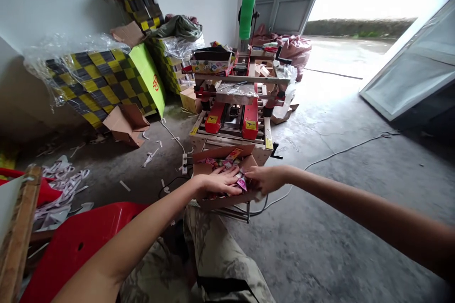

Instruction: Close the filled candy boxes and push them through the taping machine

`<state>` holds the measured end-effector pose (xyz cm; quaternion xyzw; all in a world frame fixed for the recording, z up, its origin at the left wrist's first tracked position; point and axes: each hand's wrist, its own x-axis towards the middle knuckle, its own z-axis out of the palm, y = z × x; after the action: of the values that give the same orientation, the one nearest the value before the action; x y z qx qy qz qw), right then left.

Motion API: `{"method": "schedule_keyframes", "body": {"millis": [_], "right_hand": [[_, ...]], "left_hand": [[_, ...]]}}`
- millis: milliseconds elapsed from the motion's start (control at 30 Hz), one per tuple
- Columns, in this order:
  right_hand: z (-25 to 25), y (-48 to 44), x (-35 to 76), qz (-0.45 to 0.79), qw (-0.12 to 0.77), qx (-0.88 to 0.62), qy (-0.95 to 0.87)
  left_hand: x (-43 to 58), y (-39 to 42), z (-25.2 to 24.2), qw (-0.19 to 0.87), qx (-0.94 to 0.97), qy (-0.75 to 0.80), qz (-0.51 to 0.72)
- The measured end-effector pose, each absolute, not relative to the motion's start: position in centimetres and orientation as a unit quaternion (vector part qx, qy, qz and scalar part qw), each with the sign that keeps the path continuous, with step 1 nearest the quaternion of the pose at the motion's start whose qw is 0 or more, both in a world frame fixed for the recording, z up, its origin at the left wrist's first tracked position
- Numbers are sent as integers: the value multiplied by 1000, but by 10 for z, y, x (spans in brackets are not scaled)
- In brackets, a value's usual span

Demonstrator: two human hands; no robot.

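Observation:
An open brown cardboard box (213, 202) filled with small colourful packets (216, 162) sits at the near end of a carton-sealing machine (232, 118). My left hand (221, 182) lies flat on the packets inside the box, fingers stretched out. My right hand (265, 179) reaches in from the right, fingers pinched on a pink and purple packet (242, 182) at the box's right side. Both arms are stretched far forward over my knees.
A red plastic chair (76, 241) stands at my lower left. Stacks of yellow-and-black flattened cartons (97, 83) lean on the left wall. A power strip (184, 163) and cables lie on the concrete floor. An open doorway (355, 33) is behind the machine.

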<state>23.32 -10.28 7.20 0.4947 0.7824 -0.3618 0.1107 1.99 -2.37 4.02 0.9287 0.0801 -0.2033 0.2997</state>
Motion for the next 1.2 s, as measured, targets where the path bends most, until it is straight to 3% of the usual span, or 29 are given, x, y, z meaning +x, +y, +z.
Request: {"method": "schedule_keyframes", "body": {"millis": [200, 333, 500, 600, 667, 767, 900, 1033, 1200], "right_hand": [[58, -71, 228, -319, 58, 575, 751], [60, -84, 223, -260, 17, 642, 722], [34, -135, 195, -22, -194, 729, 656], [10, -133, 175, -68, -260, 721, 639], [2, -118, 165, -130, -246, 739, 614], [4, -99, 157, -118, -198, 770, 595], [12, -97, 152, -79, -99, 765, 631], [9, -97, 144, -43, -38, 766, 641], [0, -91, 139, -27, -31, 773, 633]], "left_hand": [[22, 2, 45, 426, 870, 170, -182], [15, 4, 39, 416, 897, 146, -22], [17, -30, 17, 345, 876, 284, 184], [38, -59, 1, 337, 805, 400, 280], [52, -76, -6, 363, 743, 446, 342], [60, -99, -3, 384, 692, 454, 409], [28, -118, 30, 289, 750, 347, 483], [-14, -74, 57, 227, 748, 295, 550], [-2, -5, 25, 561, 633, 380, 376]]}}
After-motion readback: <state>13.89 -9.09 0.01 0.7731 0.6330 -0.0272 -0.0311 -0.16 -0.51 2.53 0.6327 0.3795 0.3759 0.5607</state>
